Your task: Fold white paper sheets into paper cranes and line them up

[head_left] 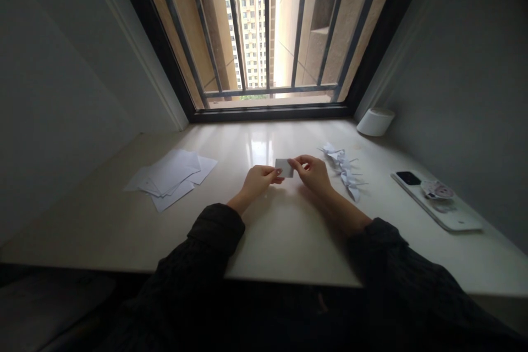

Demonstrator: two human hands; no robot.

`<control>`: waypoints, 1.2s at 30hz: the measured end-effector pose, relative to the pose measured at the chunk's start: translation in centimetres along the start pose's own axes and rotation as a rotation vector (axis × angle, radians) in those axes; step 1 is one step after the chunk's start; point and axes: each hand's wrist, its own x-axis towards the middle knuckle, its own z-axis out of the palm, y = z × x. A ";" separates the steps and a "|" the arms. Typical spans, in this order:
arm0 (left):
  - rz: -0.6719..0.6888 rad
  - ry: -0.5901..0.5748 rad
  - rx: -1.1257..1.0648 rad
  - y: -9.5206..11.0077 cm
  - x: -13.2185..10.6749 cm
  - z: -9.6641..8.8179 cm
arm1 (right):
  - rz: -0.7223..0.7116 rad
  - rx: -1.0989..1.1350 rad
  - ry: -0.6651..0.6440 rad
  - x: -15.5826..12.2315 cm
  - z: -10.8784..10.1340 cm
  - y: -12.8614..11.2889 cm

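Note:
A small folded square of white paper is held up between my two hands, over the middle of the pale sill. My left hand pinches its left edge between thumb and fingers. On the other side, the thumb and fingers of my right hand grip the upper right corner. Just beyond the right hand, several folded paper cranes lie in a row. Off to the left rests a loose pile of white paper sheets, overlapping at different angles.
A phone with a round grip on its back lies face down at the right. A white rounded container stands in the far right corner by the window frame. The sill's front edge runs beneath my forearms.

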 end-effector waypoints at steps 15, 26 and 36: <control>-0.043 0.074 -0.062 0.3 -0.1 0.0 | 0.135 0.393 -0.146 0.0 0.3 -0.6; -0.019 0.104 -0.132 0.1 0.0 0.3 | 0.162 0.384 -0.173 -0.7 0.4 -1.8; -0.030 0.042 -0.171 -0.4 0.3 0.1 | 0.179 0.477 -0.255 -0.4 0.2 -1.0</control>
